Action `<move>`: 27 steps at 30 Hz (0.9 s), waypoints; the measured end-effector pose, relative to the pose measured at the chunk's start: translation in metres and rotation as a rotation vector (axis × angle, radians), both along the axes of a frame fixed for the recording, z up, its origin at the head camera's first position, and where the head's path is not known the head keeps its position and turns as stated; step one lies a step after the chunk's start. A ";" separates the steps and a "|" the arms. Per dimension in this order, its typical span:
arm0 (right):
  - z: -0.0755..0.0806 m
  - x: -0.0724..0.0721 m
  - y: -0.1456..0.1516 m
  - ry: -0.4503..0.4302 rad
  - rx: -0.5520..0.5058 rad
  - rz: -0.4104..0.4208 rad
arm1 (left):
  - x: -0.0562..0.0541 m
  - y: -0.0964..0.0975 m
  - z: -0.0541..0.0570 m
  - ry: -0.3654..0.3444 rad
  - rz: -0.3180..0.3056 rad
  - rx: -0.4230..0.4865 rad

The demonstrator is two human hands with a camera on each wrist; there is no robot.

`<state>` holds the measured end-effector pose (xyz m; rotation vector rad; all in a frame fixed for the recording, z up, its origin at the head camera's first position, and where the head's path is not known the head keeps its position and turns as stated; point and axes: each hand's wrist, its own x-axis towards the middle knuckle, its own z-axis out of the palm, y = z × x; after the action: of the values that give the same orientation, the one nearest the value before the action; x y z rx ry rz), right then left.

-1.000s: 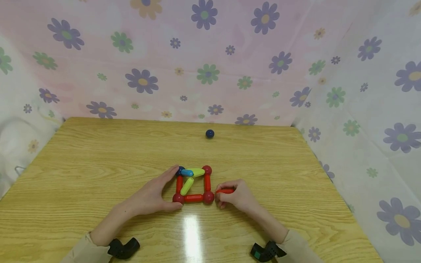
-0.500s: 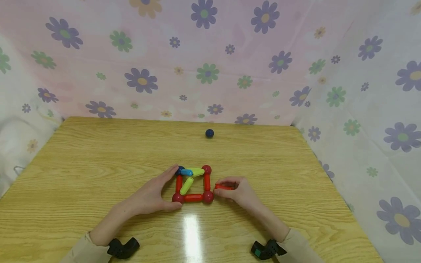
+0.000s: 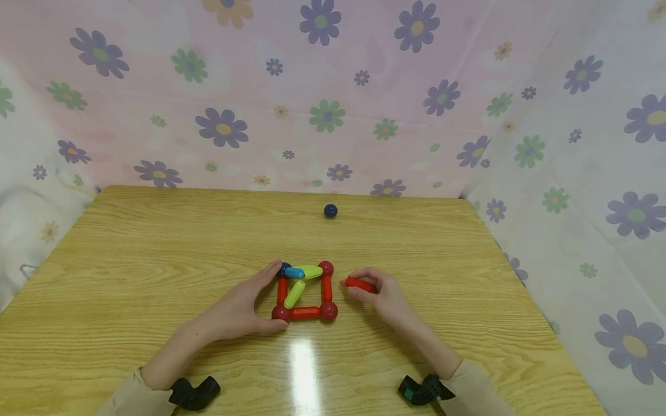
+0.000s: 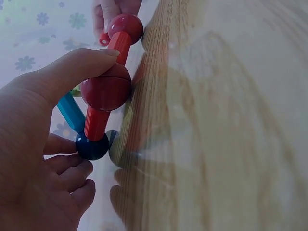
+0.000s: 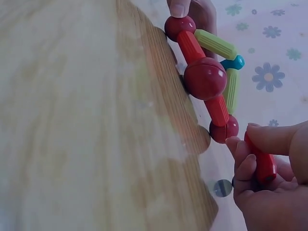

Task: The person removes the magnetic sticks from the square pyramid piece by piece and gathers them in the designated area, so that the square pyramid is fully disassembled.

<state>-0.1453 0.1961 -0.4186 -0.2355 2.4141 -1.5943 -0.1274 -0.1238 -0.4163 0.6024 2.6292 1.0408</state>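
Note:
My left hand (image 3: 236, 309) holds the left side of a four-cornered frame of magnetic balls and sticks. In the left wrist view its thumb rests on a red ball (image 4: 106, 89), with fingers by the dark blue corner ball (image 4: 92, 146). Red sticks (image 3: 305, 312) form three sides. Two yellow-green sticks (image 3: 295, 294) and a blue stick (image 3: 295, 273) rise from corners and lean inward, ends close together. Right of the frame, apart from it, my right hand (image 3: 385, 300) pinches a loose red magnetic stick (image 5: 261, 161) between thumb and fingers.
A single dark blue ball (image 3: 330, 211) lies near the back edge of the wooden table (image 3: 182, 231). Flowered cloth (image 3: 354, 144) hangs behind and at the sides. Black wrist devices (image 3: 195, 393) sit at both sleeves.
My right hand has shifted away from the front right red ball, towards the back of the table, with the red stick tilting in its fingers. The left hand and frame stay put.

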 end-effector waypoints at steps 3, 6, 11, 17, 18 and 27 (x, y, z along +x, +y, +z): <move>0.000 0.000 0.002 0.020 0.014 -0.021 | 0.000 0.000 0.001 0.002 0.001 -0.003; 0.000 -0.002 0.006 0.021 -0.010 -0.058 | 0.000 0.002 0.001 0.005 -0.004 -0.002; 0.001 -0.010 0.009 0.022 -0.021 -0.112 | 0.000 0.003 0.001 -0.004 -0.002 0.001; 0.005 -0.033 0.015 0.125 0.069 -0.078 | 0.001 0.001 0.000 -0.006 -0.003 0.009; 0.006 -0.038 0.016 0.142 0.083 -0.075 | 0.001 0.001 0.000 -0.008 -0.002 0.010; 0.008 -0.068 0.011 0.095 -0.010 -0.195 | 0.002 0.000 0.000 -0.004 0.004 0.007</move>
<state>-0.2129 0.2071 -0.4110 -0.0805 2.5706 -1.7116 -0.1257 -0.1239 -0.4160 0.5967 2.6252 1.0521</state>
